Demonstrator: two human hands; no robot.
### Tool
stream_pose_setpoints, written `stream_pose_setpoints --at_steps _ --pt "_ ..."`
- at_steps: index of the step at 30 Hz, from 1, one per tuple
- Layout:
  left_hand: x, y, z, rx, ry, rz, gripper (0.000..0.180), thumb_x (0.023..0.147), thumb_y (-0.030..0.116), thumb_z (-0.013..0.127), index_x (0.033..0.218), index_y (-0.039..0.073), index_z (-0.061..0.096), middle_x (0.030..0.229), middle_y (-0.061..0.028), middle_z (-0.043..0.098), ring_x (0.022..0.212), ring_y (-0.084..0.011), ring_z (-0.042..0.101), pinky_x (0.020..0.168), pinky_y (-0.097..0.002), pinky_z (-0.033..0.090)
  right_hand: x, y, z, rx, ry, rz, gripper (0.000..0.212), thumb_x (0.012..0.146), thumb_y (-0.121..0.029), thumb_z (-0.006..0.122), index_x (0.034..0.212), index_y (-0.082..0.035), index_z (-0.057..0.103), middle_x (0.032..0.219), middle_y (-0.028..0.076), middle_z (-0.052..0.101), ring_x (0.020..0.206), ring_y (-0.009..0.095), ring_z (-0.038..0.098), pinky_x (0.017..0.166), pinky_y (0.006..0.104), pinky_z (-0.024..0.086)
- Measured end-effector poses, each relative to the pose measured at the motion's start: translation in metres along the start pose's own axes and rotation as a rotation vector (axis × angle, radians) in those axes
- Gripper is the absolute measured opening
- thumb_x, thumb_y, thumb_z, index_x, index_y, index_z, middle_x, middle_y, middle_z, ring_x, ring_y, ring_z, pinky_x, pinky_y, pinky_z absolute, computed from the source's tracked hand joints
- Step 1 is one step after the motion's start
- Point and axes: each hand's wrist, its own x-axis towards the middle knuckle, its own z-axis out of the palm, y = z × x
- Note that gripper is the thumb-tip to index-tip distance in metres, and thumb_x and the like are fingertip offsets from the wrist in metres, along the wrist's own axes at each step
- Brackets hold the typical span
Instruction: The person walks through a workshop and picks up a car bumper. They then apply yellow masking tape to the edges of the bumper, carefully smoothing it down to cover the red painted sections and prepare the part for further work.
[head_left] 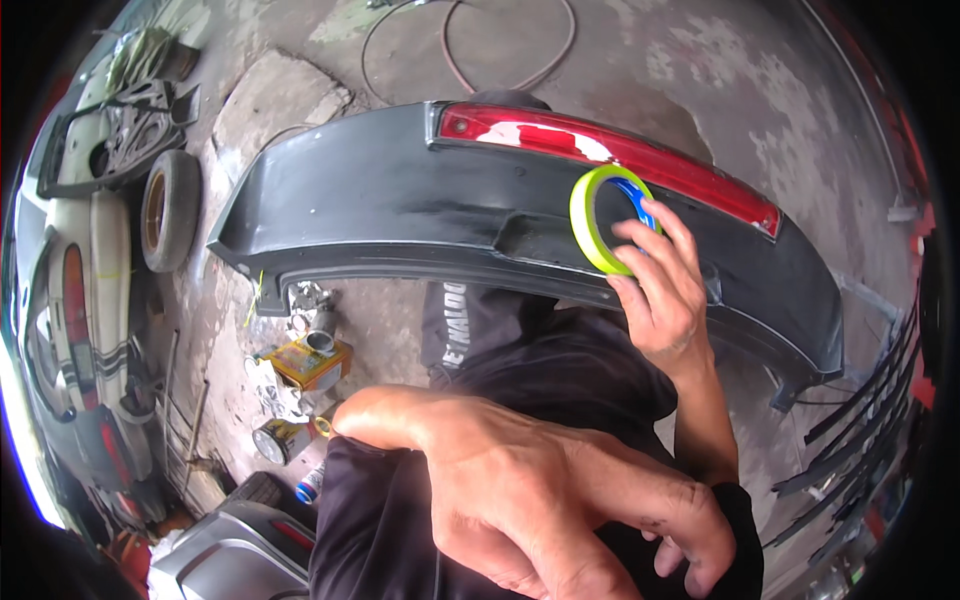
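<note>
My right hand (660, 290) holds a roll of yellow-green masking tape (583, 222) with a blue inner core, fingers through and around its near side. The roll is in front of a dark grey car bumper (370, 200), which lies across in front of my legs. A long red light strip (690, 185) runs along the bumper's far right edge, just beyond the roll. My left hand (530, 490) is large and close in the lower middle, above my dark clothing. Its fingers are bent loosely and apart, with nothing visible in them; the lower fingertips are partly cut off.
A yellow box (312, 360) and a tin can (275, 442) are on the floor at the left. Further left are a wheel (170, 212) and stacked car parts (100, 330). A silver-grey bumper (235, 555) is at lower left. A hose (445, 45) curls on the far floor. Black strips (850, 440) stand at right.
</note>
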Motion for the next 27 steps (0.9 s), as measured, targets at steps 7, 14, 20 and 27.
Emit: stream_pose_setpoints --at_steps 7,14,20,27 --pt "0.002 0.011 -0.034 0.576 0.177 -0.347 0.036 0.1 0.014 0.071 0.132 -0.002 0.07 0.119 -0.0244 0.071 0.1 -0.0326 0.072 0.09 -0.0388 0.059 -0.05 0.017 -0.015 -0.07 0.107 0.032 0.034 0.079 -0.006 0.083 0.108 0.002 0.068 0.115 0.016 0.073 0.124 0.041 0.065 0.11 0.0622 0.046" --pt "0.055 -0.023 -0.166 1.853 -0.38 -0.609 0.032 0.101 0.022 0.07 0.126 0.002 0.074 0.128 -0.021 0.071 0.12 -0.0389 0.069 0.103 -0.0438 0.052 -0.107 0.015 -0.037 -0.189 0.255 0.126 0.03 0.081 -0.007 0.082 0.106 -0.002 0.066 0.114 0.014 0.074 0.12 0.037 0.068 0.114 0.0634 0.043" --pt "0.074 -0.043 -0.208 2.007 -0.418 -1.052 0.058 0.109 0.053 0.053 0.098 0.001 0.075 0.088 -0.0272 0.072 0.092 -0.0495 0.069 0.083 -0.056 0.052 -0.159 0.06 -0.065 -0.492 0.585 0.319 0.029 0.095 -0.009 0.074 0.119 0.0 0.06 0.114 0.016 0.072 0.112 0.038 0.069 0.113 0.0607 0.042" --pt "0.059 -0.043 -0.21 2.03 -0.544 -0.885 0.047 0.112 0.039 0.052 0.094 -0.001 0.071 0.089 -0.0304 0.069 0.089 -0.0532 0.065 0.079 -0.0598 0.048 -0.164 0.046 -0.066 -0.496 0.63 0.375 0.034 0.088 -0.007 0.081 0.116 0.0 0.064 0.109 0.017 0.071 0.102 0.035 0.07 0.115 0.0615 0.039"
